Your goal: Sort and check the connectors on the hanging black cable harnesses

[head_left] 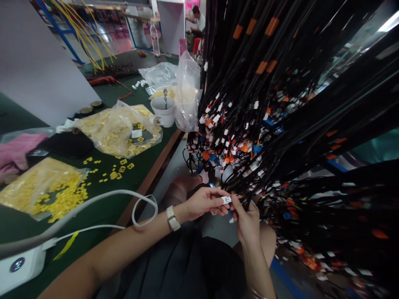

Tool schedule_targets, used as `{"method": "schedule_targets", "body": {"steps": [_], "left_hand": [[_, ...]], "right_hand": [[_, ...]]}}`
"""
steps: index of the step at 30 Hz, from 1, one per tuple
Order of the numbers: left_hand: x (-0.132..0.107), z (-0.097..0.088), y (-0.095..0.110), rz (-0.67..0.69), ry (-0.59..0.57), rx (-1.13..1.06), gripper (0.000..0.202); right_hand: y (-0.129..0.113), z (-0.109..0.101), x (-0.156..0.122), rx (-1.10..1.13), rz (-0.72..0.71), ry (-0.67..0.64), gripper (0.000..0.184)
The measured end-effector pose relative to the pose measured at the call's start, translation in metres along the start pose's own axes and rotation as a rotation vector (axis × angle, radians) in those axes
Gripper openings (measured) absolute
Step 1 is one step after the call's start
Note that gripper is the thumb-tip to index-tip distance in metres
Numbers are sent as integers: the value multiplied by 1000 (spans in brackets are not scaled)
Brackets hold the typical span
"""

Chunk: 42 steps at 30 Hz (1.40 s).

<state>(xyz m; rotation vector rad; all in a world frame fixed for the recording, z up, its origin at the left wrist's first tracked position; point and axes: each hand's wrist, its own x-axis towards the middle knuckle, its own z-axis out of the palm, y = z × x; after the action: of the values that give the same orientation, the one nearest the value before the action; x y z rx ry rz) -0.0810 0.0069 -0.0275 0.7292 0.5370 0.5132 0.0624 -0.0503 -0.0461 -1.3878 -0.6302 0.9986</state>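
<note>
Above my lap, a small white connector (226,200) with dark slots sits between my two hands. My left hand (204,203), with a white watch on its wrist, pinches the connector's left side between thumb and fingers. On the other side my right hand (248,216) is closed around the black cable (245,202) at the connector's back, thumb close to the housing. Another small white connector (231,220) dangles just below the fingers. Behind and to the right hang dense bundles of black cables (237,83) ending in white, orange and blue connectors.
On the green table (124,191) at left lie bags of small yellow parts (59,187), loose yellow pieces and a white mug (164,111) with a spoon. A white cord (109,193) loops over the table edge near my left forearm. A person (198,20) sits far back.
</note>
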Motion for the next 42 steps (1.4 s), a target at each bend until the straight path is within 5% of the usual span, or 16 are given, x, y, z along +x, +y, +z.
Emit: {"method": "schedule_targets", "body": {"steps": [31,42], "left_hand": [[1,2,-10,5,106,-112,40],[0,2,-6,-10,85,-63,43]], "right_hand": [[12,4,-6,-88,-133,72,26],[16,0,-5,-20,-97,-25,23]]}}
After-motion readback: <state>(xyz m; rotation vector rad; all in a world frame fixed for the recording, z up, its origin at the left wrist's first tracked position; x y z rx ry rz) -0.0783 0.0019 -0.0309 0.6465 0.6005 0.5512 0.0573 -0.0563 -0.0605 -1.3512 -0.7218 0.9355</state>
